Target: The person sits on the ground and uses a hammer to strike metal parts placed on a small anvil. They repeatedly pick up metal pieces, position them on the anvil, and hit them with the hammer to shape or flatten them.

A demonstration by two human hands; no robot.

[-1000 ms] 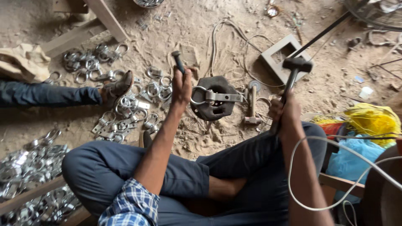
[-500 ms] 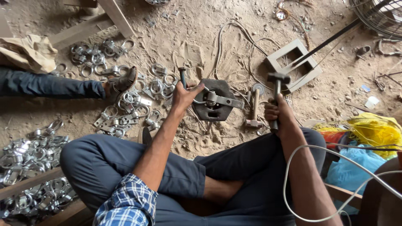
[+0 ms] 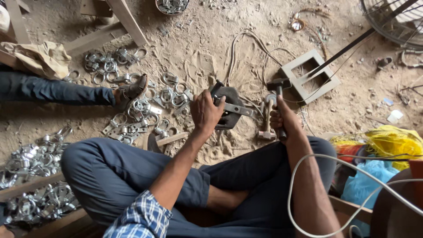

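Steel block [image 3: 229,108] first: dark, heavy, round-cornered, sitting on the sandy floor [image 3: 211,39] just ahead of your crossed legs, with a flat grey metal strap [image 3: 238,109] laid across its top, pointing right.

What changed: 1 s ago you had the hammer [image 3: 277,94] raised, head up above the block. 0.5 s ago it was coming down. Now the head is low, just right of the strap's end, beside a second hammer [image 3: 266,117] lying on the floor. My read: the stroke has landed or just missed its end point; can't tell if the head is touching anything. The block has not shifted between frames.

Hands:
- Left hand [image 3: 205,112]: arm stretched forward, palm down on the block's left edge, fingers curled shut over something there. Earlier frames show a dark punch-like tool standing in that fist; now the fist hides it, so I can't tell what it grips.
- Right hand [image 3: 282,119]: forearm over your right knee, fingers wrapped tight round the hammer handle, low on the shaft.

Smaller stuff: pile of shiny metal clamps [image 3: 141,105] left of the block, grey rectangular frame [image 3: 308,75] beyond the hammer, white cable [image 3: 308,167] looping over your right arm. Another person's leg and sandal [image 3: 130,92] lie among the clamps.
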